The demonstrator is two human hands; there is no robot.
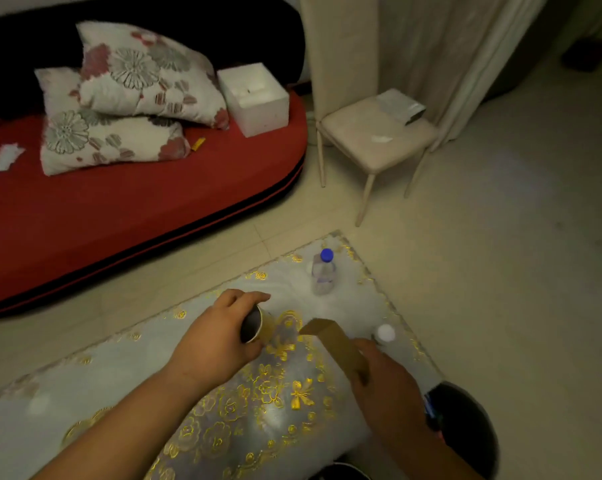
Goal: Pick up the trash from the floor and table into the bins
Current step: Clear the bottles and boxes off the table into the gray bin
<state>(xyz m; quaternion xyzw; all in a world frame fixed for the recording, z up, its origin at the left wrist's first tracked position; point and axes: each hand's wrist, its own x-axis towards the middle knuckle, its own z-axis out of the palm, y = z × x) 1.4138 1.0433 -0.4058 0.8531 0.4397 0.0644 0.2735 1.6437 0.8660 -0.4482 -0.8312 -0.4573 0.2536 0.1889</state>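
Observation:
My left hand point(220, 337) grips a paper cup point(258, 323) tilted on its side just above the table point(119, 375), which wears a pale cloth with gold flowers. My right hand point(386, 386) holds a long brown cardboard box point(334, 344), lifted over the table's right part. A clear plastic bottle with a blue cap point(324, 271) stands near the table's far corner. A small white lid or cap point(385, 333) lies by the right edge. A dark bin point(466, 424) sits on the floor at the table's right side, partly behind my right wrist.
A red sofa point(137, 209) holds two floral pillows point(133, 98), a white foam box point(254, 98), a yellow scrap point(198, 143) and a white scrap point(3, 157). A beige chair point(375, 136) carries a grey packet. Another dark rim point(341, 471) shows at the bottom edge.

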